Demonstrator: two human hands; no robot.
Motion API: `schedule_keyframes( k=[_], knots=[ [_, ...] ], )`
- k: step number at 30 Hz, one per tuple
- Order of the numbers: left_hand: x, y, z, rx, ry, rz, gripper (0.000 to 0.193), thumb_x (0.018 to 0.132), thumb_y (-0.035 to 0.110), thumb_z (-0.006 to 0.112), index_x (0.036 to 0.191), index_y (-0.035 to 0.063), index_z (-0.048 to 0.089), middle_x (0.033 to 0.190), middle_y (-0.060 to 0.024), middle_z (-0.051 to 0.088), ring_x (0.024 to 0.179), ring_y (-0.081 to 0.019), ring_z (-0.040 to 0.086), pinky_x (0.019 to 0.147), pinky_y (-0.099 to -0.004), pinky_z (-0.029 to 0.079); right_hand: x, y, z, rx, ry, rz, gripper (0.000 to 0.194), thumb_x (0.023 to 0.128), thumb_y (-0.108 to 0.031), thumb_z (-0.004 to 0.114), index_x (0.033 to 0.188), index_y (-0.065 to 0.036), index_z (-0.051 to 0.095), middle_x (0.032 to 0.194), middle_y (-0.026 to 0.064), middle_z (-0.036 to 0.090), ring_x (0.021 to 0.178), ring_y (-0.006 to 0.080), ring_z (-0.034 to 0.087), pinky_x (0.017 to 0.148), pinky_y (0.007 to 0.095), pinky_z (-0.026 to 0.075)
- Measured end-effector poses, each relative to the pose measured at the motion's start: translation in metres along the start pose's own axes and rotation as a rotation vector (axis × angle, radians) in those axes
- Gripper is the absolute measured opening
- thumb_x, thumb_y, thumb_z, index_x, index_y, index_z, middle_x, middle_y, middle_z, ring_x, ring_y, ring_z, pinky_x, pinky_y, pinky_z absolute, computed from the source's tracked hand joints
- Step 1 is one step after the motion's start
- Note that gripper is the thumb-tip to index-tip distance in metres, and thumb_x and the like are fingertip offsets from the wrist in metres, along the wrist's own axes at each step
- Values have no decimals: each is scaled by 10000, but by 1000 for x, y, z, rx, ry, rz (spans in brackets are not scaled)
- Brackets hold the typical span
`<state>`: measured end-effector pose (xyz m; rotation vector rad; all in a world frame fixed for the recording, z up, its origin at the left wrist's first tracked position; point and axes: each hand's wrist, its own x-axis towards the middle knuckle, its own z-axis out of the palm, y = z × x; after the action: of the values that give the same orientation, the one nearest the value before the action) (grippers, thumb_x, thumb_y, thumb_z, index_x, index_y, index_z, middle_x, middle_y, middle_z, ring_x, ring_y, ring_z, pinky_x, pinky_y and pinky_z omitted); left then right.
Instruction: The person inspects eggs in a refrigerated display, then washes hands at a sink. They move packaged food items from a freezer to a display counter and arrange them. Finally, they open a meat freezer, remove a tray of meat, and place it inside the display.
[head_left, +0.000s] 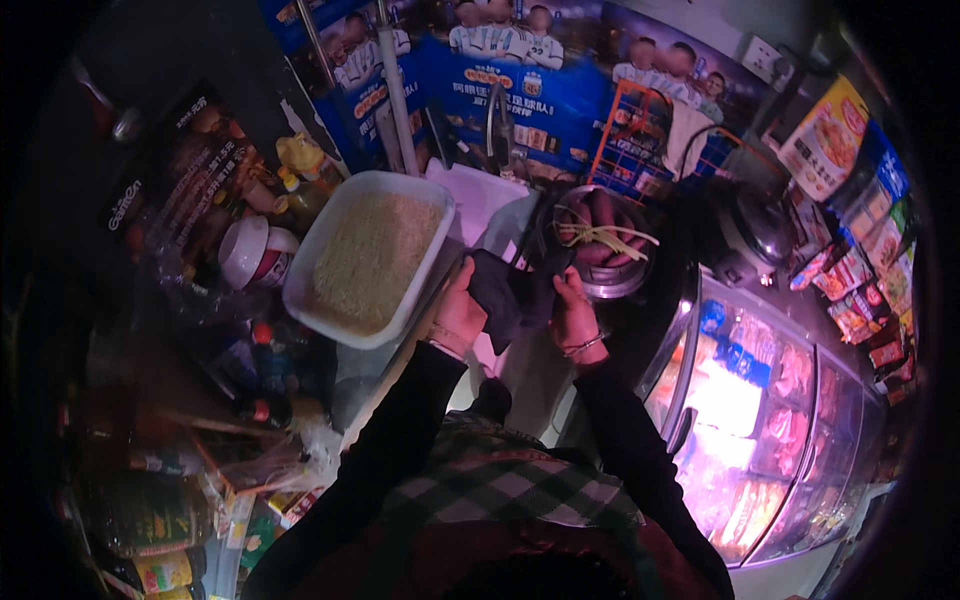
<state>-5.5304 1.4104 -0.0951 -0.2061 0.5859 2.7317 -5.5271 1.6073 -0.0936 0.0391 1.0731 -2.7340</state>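
Note:
A dark cloth (499, 296) is stretched between my two hands in front of my body. My left hand (457, 311) grips its left side, thumb up. The other side is pinched by my right hand (574, 319), which wears a bracelet at the wrist; the fingers under the cloth are hidden. Left of the cloth stands a white plastic tub (341, 331) filled with pale, grain-like stuff (379, 251). Just beyond my right hand is a round metal pot (611, 285) of what look like sweet potatoes (600, 206), with pale strips lying across them.
A faucet (495, 131) rises at the back. An orange wire rack (626, 142) with a light cloth (686, 139) stands behind the pot. On the right are a dark rice cooker (754, 225) and a lit glass display case (739, 420). Bottles (307, 169) and a paper tub (255, 255) crowd the left.

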Motion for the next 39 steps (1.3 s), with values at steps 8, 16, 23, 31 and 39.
schedule_keyframes(
  k=[8,16,23,31,39],
  knots=[
    [142,-20,-23,-271,-110,1,468,976,439,419,1275,89,505,1206,-39,590,1070,-195,580,955,-354,462,162,-10,11,57,-119,273,270,885,-26,496,1149,-59,537,1072,53,606,995,194,586,899,302,471],
    [257,7,-67,-162,-27,158,342,979,324,437,1166,72,572,1087,-51,623,988,-192,605,902,-338,488,323,15,-69,-1193,138,-101,367,852,-200,634,1138,-1,521,1013,161,617,926,259,594,825,354,476],
    [306,41,-73,-460,141,253,375,965,352,431,1158,60,562,1008,-86,615,932,-241,586,869,-400,477,444,26,-90,-1968,-313,-384,562,888,-165,516,1375,51,338,1453,272,284,1314,412,337,1087,423,306],
    [332,48,-73,-590,279,309,432,971,348,365,1193,21,541,1121,-126,600,1025,-273,557,939,-404,430,430,39,-107,-2308,-584,-338,560,867,-148,492,1374,43,350,1475,227,269,1368,367,263,1105,407,279],
    [316,35,-70,-611,367,310,424,965,329,359,1180,5,529,1111,-147,591,1058,-298,547,996,-447,401,437,85,-122,-1124,-342,414,311,909,-240,544,1089,1,621,1075,156,651,1024,297,597,929,377,436]
  ],
)
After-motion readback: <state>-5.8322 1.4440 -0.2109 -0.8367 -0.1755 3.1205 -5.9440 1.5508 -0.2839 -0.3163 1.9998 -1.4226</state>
